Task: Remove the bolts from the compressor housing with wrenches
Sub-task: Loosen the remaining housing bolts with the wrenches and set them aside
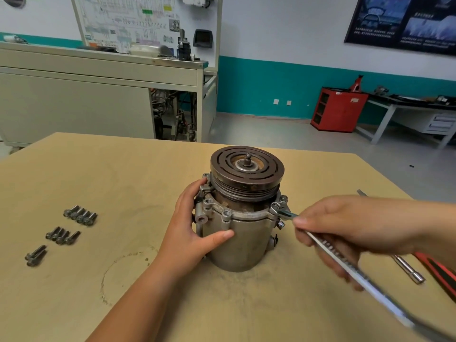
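Note:
The grey compressor housing (243, 245) stands upright on the tan table, its brown grooved pulley (246, 167) on top. My left hand (195, 223) grips the housing's left side, thumb across the front. My right hand (345, 230) holds a long silver wrench (350, 265) by its shaft. The wrench's ring end (275, 208) sits on a bolt at the flange's right side. Another bolt head (283, 199) shows just behind it.
Three groups of removed bolts (80, 215) (63, 236) (35, 255) lie at the left of the table (123, 181). A socket bar (408, 269) and a red-handled tool (439, 270) lie at the right. The table's far edge is close behind the compressor.

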`<state>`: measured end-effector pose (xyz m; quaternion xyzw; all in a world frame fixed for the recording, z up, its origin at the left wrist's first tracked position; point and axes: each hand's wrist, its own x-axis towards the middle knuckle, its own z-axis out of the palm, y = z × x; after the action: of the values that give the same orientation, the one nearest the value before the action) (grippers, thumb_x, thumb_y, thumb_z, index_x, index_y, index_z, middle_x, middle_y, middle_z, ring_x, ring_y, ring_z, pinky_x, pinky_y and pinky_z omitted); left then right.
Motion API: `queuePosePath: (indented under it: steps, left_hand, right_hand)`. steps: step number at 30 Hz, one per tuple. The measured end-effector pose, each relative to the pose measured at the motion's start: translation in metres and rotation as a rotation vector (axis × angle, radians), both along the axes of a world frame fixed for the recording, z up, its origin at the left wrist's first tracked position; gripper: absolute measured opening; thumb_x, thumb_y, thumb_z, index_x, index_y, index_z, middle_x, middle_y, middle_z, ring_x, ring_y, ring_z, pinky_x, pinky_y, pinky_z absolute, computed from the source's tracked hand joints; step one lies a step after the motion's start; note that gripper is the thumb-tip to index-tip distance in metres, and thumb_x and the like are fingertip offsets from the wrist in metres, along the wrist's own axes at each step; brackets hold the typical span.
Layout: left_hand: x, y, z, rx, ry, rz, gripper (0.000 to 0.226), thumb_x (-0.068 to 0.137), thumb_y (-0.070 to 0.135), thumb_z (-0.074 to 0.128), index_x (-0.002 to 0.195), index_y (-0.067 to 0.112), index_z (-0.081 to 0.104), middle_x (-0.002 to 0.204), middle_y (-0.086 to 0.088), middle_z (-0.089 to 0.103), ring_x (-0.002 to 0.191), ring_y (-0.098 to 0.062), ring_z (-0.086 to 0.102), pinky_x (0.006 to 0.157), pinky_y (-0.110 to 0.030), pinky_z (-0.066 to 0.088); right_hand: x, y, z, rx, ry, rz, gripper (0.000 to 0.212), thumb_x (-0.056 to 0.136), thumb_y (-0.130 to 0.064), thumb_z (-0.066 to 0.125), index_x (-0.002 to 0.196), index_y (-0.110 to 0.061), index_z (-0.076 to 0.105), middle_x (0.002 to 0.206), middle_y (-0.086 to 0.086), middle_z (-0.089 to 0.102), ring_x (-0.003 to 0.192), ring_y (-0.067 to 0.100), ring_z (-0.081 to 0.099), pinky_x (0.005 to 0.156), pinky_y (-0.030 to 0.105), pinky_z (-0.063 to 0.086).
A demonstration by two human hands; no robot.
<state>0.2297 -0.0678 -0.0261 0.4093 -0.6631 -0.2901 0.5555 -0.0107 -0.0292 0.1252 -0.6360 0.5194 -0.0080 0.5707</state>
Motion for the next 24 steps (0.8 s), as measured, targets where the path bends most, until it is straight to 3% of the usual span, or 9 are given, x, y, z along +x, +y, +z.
queuePosePath:
  steps: [4,8,11,13,17,21,24]
  left_hand:
    - [-0.001,0.0,0.0,-0.001,0.006,-0.002,0.091,0.057,0.053,0.077,0.136,0.044,0.034,0.145,0.007,0.042,0.132,-0.007,0.043,0.099,-0.012,0.038]
    - [-0.001,0.0,0.0,-0.002,0.005,0.002,0.091,0.057,0.053,0.077,0.136,0.046,0.033,0.145,0.008,0.042,0.132,-0.007,0.043,0.099,-0.012,0.038]
    - [-0.001,0.001,0.0,0.002,0.005,0.0,0.091,0.057,0.053,0.077,0.136,0.046,0.033,0.145,0.008,0.042,0.131,-0.006,0.043,0.1,-0.012,0.038]
    - [-0.001,0.001,0.001,0.003,0.004,0.001,0.091,0.057,0.053,0.077,0.136,0.045,0.033,0.145,0.008,0.042,0.131,-0.006,0.043,0.099,-0.012,0.038]
    - [-0.001,0.001,0.001,0.006,0.005,-0.002,0.092,0.057,0.052,0.077,0.137,0.041,0.034,0.145,0.007,0.042,0.131,-0.006,0.043,0.098,-0.011,0.037]
    - [-0.002,0.002,0.002,0.011,0.007,0.002,0.092,0.056,0.053,0.077,0.136,0.042,0.033,0.145,0.006,0.042,0.131,-0.005,0.043,0.098,-0.01,0.037]
    - [-0.002,0.003,0.003,0.015,0.009,0.001,0.093,0.056,0.052,0.077,0.137,0.04,0.033,0.145,0.006,0.042,0.131,-0.006,0.043,0.102,-0.015,0.038]
  right_hand:
    - [-0.016,-0.038,0.024,-0.347,0.467,0.248,0.045,0.066,-0.071,0.044,0.069,-0.032,0.064,0.054,-0.011,0.057,0.05,0.003,0.052,0.062,0.023,0.045]
    - [-0.017,-0.061,0.023,-0.654,0.465,0.301,0.042,0.057,-0.076,0.039,0.081,-0.052,0.063,0.083,-0.036,0.061,0.081,-0.012,0.055,0.073,0.018,0.041]
    - [-0.029,-0.061,0.027,-0.639,0.453,0.282,0.036,0.06,-0.074,0.042,0.08,-0.053,0.065,0.084,-0.027,0.063,0.081,-0.007,0.057,0.072,0.018,0.043]
    - [-0.04,-0.054,0.027,-0.577,0.386,0.223,0.031,0.065,-0.068,0.045,0.08,-0.049,0.065,0.079,-0.017,0.066,0.077,-0.002,0.063,0.069,0.018,0.045]
    - [-0.048,-0.029,0.01,-0.232,0.07,0.095,0.034,0.08,-0.046,0.052,0.09,-0.014,0.058,0.081,0.007,0.072,0.077,0.027,0.071,0.07,0.026,0.055]
    - [-0.02,0.01,-0.012,-0.009,-0.182,-0.046,0.038,0.084,-0.043,0.058,0.092,-0.006,0.05,0.09,0.014,0.074,0.072,0.024,0.072,0.064,0.019,0.052]
    - [0.009,0.029,-0.018,0.069,-0.453,-0.263,0.035,0.075,-0.037,0.058,0.093,-0.006,0.053,0.088,0.019,0.073,0.063,0.023,0.071,0.061,0.027,0.058]
